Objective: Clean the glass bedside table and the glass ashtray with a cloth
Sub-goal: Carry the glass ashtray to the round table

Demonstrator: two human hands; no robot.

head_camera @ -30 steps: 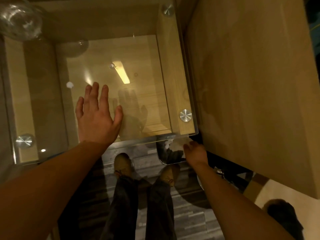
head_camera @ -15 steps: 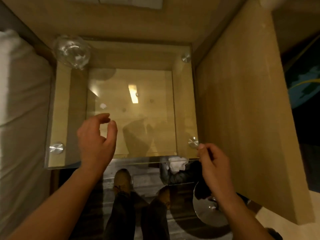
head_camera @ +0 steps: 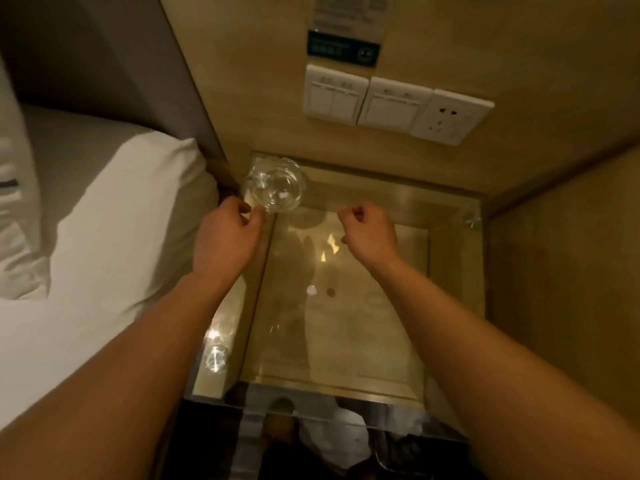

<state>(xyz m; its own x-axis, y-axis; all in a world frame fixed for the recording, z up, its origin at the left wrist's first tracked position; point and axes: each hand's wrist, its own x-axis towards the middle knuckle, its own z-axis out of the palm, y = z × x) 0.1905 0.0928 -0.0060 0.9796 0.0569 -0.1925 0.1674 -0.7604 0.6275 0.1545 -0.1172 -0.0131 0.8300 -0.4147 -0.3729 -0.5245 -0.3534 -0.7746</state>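
Glass ashtray [head_camera: 275, 185] lies right at the left grip's [head_camera: 228, 237] curled fingertips.

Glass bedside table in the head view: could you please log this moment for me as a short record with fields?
table: glass bedside table, between the bed and a wooden panel
ashtray: glass ashtray, on the table's far left corner
left hand: left hand, fingers curled at the ashtray's near rim; grip unclear
right hand: right hand, curled over the glass, nothing visible in it
cloth: none seen in either hand
wall: switch plates and socket behind the table
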